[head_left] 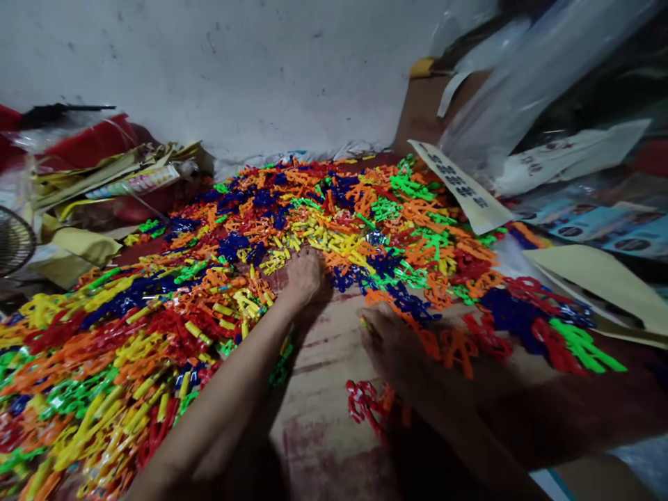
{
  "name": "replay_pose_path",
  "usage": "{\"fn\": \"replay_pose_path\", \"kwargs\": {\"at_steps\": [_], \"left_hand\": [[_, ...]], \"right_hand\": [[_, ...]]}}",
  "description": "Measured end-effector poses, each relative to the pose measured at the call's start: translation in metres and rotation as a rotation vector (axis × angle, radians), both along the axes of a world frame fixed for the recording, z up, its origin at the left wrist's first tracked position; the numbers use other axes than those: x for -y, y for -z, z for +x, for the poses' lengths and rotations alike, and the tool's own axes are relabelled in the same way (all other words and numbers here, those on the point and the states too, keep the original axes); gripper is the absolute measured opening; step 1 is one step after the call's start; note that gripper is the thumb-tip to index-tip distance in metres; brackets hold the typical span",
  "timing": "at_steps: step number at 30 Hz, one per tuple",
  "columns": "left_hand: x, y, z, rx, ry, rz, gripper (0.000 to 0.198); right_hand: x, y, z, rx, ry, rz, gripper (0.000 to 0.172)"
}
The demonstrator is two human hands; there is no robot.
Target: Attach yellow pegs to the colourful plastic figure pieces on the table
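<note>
Left hand [305, 275] dug into the plastic pieces [334, 243] mid counter [323, 403], grip buried, cannot tell. Right hand [389, 341] just beside, shadowed; grip unclear too.

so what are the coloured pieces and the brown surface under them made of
The coloured pieces look like moulded plastic: glossy, in bright saturated colours, with small glints of light on them. The brown surface is matt with reddish smears, probably cardboard or worn board; the look leaves that open.
</note>
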State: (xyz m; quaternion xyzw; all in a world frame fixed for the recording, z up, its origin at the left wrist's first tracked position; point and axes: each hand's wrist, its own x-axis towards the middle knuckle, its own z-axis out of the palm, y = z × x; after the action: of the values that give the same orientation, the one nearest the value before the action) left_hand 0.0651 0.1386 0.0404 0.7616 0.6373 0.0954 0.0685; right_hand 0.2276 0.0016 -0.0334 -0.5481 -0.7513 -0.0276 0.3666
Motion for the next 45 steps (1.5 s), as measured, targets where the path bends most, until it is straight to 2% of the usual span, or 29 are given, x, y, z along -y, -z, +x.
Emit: {"fn": "replay_pose_path", "kwargs": {"at_steps": [4,7,9,12,14,15,18,19,21,25,28,31,34,37,41,45], "left_hand": [[-0.032,0.019,0.008,0.050,0.005,-0.065,0.020],[-0.034,0.026,0.005,0.109,0.032,-0.083,0.015],[-0.027,0.024,-0.002,0.169,0.077,-0.079,0.015],[-0.002,0.012,-0.015,0.267,0.154,-0.064,0.023],[0.025,0.001,-0.025,0.442,0.240,-0.127,0.028],[0.040,-0.004,-0.029,0.574,0.294,-0.218,0.031],[0.089,-0.016,-0.040,0.948,0.438,-0.637,0.039],[0.102,-0.018,-0.043,1.002,0.456,-0.749,0.041],[0.121,-0.019,-0.047,1.062,0.482,-0.870,0.042],[0.134,-0.009,-0.052,1.149,0.554,-0.939,0.040],[0.134,0.000,-0.053,1.196,0.544,-0.981,0.039],[0.135,0.007,-0.053,1.274,0.458,-1.030,0.038],[0.137,0.012,-0.053,1.353,0.374,-1.059,0.040],[0.136,0.015,-0.055,1.369,0.320,-1.083,0.041],[0.134,0.018,-0.057,1.388,0.317,-1.223,0.040],[0.138,0.025,-0.054,1.514,0.333,-1.323,0.042]], "right_hand": [[0.013,-0.028,0.003,-0.325,0.021,-0.094,0.015],[0.021,-0.039,0.004,-0.595,0.053,-0.245,0.020],[0.023,-0.042,0.004,-0.784,0.054,-0.334,0.024],[0.021,-0.046,0.004,-0.985,0.026,-0.402,0.029],[0.019,-0.050,0.004,-1.041,-0.020,-0.410,0.030],[0.017,-0.052,0.004,-1.068,-0.039,-0.409,0.030],[0.013,-0.055,0.003,-1.136,-0.048,-0.441,0.031],[0.012,-0.054,0.002,-1.155,-0.057,-0.464,0.031],[0.012,-0.050,-0.002,-1.211,-0.135,-0.544,0.032],[0.019,-0.042,-0.012,-1.389,-0.325,-0.763,0.034],[0.024,-0.043,-0.013,-1.423,-0.356,-0.890,0.036],[0.025,-0.043,-0.011,-1.430,-0.385,-0.923,0.036],[0.027,-0.041,-0.009,-1.440,-0.425,-0.900,0.029],[0.028,-0.038,-0.008,-1.326,-0.444,-0.826,0.017],[0.031,-0.037,-0.007,-1.154,-0.476,-0.697,0.012],[0.043,-0.033,-0.014,-1.234,-0.455,-0.683,0.007]]}}
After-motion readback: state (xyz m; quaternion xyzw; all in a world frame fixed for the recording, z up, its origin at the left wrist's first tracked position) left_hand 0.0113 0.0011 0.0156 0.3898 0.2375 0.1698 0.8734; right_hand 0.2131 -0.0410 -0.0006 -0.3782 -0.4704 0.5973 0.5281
